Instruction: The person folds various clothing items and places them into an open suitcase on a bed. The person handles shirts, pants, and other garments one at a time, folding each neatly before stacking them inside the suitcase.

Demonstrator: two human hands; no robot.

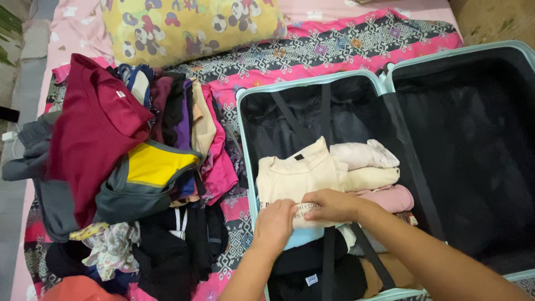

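Note:
An open pale-green suitcase (312, 81) with black lining lies on a patterned bed. Inside its left half rests a folded cream T-shirt (290, 173) with dark print. My left hand (273, 226) presses on the shirt's near edge, fingers curled down on the fabric. My right hand (331, 205) lies flat beside it on the same edge, touching the print. Right of the shirt sit rolled pale pink and cream garments (370, 170). Black clothes (312, 273) and a light blue piece (304, 238) lie under my wrists, crossed by a black strap (329, 262).
A heap of clothes (128, 167) fills the bed left of the suitcase, with a maroon shirt (89, 134) on top. A yellow cartoon-print pillow (189, 28) lies at the back. The suitcase's right half (473, 156) holds only its black lining.

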